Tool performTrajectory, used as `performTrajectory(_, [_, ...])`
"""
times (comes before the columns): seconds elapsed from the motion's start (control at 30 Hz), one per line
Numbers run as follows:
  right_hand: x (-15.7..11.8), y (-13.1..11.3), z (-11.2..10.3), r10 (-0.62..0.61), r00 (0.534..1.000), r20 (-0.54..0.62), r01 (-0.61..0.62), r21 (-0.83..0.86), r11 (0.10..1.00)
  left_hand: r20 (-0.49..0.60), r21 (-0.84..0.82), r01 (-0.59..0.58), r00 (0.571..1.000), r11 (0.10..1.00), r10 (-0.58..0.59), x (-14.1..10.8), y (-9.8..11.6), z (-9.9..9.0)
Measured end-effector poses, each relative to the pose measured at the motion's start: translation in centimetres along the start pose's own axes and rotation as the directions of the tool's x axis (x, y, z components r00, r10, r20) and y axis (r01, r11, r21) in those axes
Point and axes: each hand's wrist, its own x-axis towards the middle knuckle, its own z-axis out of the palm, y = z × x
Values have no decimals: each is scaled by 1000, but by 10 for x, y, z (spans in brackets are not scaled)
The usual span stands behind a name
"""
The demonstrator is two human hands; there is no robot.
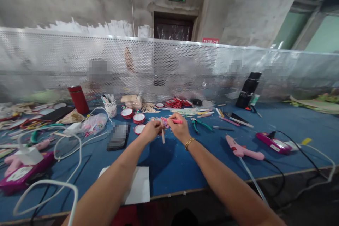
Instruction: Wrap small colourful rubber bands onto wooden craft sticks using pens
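Note:
Between the fingers of my left hand [151, 131] is a flat wooden craft stick [163, 137], its lower end pointing down toward the table. My right hand [180, 130], with a gold bracelet at the wrist, grips a pink pen [177, 121] close to the stick. Both hands are closed and near each other over the blue table. Small colourful bits [166, 123] lie behind and between them, partly hidden by the fingers. Just left of my left hand are small red-and-white round tins [139, 118].
A phone [118, 136] and white paper [140, 185] lie left. A pink glue gun [245, 151], teal pliers [201, 124] and a purple power strip [274, 143] are right. Behind stand a red flask [78, 99], a black bottle [248, 90] and a perforated metal screen [169, 67].

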Motion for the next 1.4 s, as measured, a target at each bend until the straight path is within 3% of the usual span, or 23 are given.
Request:
performTrajectory(0.27, [-1, 1, -2, -24, 1000, 11, 24, -5, 1000, -3, -46, 37, 999, 998, -38, -5, 13, 2])
performTrajectory(1.4, [-2, 0, 1, -30, 999, 21, 30, -5, 1000, -23, 18, 36, 999, 999, -36, -5, 10, 2])
